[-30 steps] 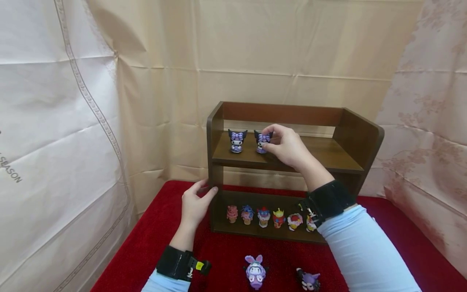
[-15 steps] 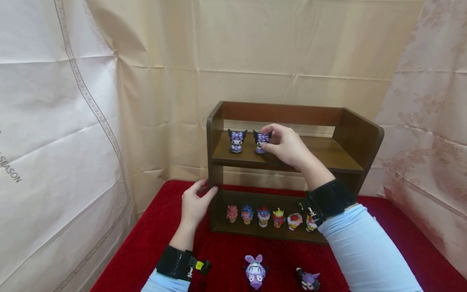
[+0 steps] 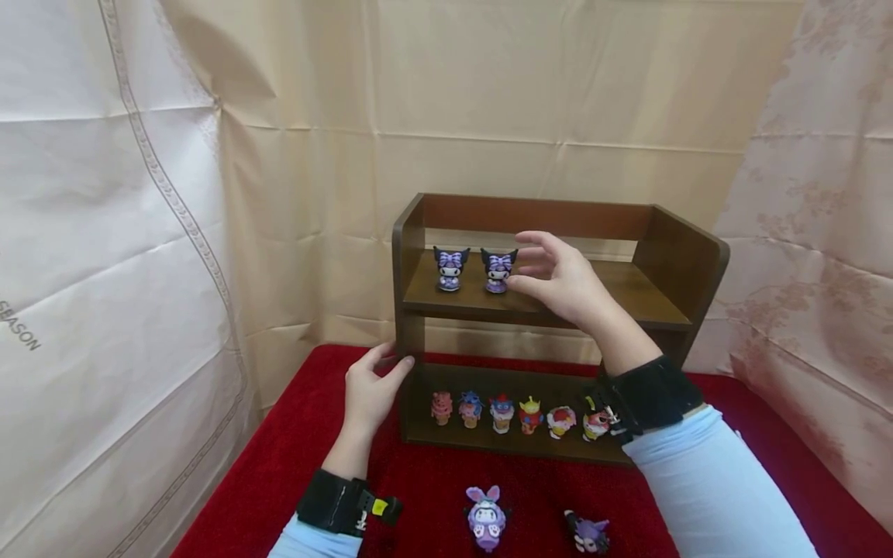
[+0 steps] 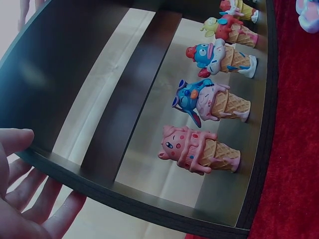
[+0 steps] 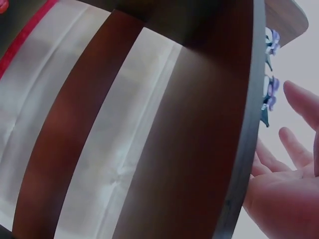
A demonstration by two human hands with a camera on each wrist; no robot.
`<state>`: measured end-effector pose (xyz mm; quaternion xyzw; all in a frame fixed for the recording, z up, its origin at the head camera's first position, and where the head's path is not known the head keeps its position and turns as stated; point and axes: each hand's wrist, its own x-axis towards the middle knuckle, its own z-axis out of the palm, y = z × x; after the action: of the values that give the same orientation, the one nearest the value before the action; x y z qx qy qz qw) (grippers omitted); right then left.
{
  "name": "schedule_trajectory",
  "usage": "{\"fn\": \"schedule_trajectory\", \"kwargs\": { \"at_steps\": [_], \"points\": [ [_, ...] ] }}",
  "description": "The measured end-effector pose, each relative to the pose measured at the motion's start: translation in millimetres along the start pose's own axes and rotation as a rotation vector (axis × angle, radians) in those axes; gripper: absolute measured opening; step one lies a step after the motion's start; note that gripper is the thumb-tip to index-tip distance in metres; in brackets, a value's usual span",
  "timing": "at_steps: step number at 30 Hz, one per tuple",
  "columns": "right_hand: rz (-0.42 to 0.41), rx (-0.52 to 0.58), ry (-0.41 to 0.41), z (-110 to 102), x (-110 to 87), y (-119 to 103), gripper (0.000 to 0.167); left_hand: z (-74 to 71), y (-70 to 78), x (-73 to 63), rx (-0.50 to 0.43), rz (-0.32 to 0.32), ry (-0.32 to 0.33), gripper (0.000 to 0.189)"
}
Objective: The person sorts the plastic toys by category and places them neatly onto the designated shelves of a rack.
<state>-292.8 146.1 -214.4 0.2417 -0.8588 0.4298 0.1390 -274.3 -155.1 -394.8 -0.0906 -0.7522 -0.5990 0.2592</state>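
Note:
On the upper board of a brown two-tier shelf (image 3: 628,291) stand two dark-eared figurines with purple bows: the left figurine (image 3: 449,270) and the right figurine (image 3: 498,271). My right hand (image 3: 568,283) is beside the right one, fingers spread and thumb close to its side, holding nothing. In the right wrist view this hand (image 5: 284,199) shows apart from the figurines, beyond the board's edge. My left hand (image 3: 370,394) touches the shelf's left side panel with loosely extended fingers. In the left wrist view its thumb (image 4: 17,140) lies at the panel's edge.
Several ice-cream-cone figurines line the lower board, including a pink one (image 3: 441,408) at the left end. On the red cloth (image 3: 307,418) in front lie a bunny-eared purple figurine (image 3: 486,519) and a smaller purple-and-black one (image 3: 587,533). Curtains (image 3: 488,93) hang behind.
My right hand has let go of the right figurine and drawn back slightly to the right, its fingers opening. The figurine stays upright on the upper board. My left hand keeps its place.

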Motion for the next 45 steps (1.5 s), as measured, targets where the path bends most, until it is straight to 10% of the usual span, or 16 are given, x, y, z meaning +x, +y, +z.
{"fn": "schedule_trajectory", "kwargs": {
  "at_steps": [45],
  "points": [
    [-0.224, -0.115, 0.168, 5.4, -129.3, 40.2, 0.053, 1.4, -1.2, 0.2, 0.004, -0.009, -0.006, 0.036]
  ]
}}
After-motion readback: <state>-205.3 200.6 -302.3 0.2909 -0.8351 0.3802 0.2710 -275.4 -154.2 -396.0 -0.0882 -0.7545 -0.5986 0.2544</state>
